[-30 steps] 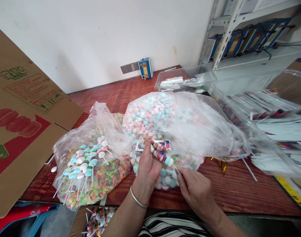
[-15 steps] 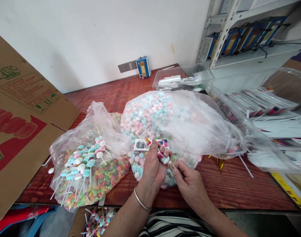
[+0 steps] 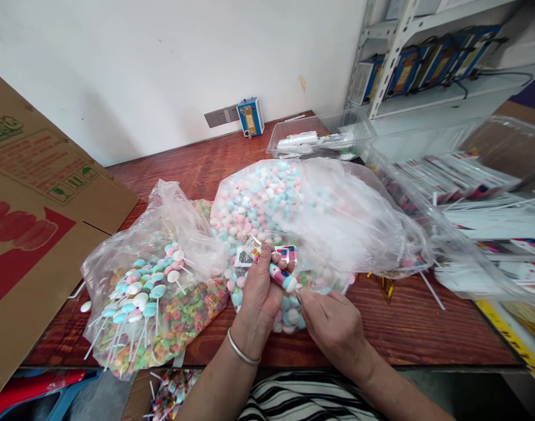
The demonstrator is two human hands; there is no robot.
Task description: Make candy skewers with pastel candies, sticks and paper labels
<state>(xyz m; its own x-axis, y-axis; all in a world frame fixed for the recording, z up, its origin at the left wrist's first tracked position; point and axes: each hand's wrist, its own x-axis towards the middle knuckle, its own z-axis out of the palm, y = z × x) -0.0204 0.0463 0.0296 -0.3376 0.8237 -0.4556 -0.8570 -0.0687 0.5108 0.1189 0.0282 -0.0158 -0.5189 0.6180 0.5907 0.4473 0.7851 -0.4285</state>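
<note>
My left hand (image 3: 258, 292) is closed round a small printed packet (image 3: 269, 258) holding a candy skewer of pink, white and blue pieces. My right hand (image 3: 332, 324) pinches the lower end of that skewer, just below the left fingers. Both hands hover over the near edge of a big clear bag of pink, blue and white candies (image 3: 302, 216). To the left lies another clear bag (image 3: 157, 286) with finished pastel skewers on top of coloured ring candies.
A red-brown wooden table (image 3: 407, 327) carries everything. A large cardboard box (image 3: 34, 222) leans at the left. Clear plastic trays (image 3: 320, 137) and a bin of white sticks and printed packets (image 3: 482, 216) sit at the right. A metal shelf (image 3: 425, 52) stands behind.
My hands have shifted slightly left and closer together. My right hand has moved up to pinch the lower end of the skewer. The view has drifted a little.
</note>
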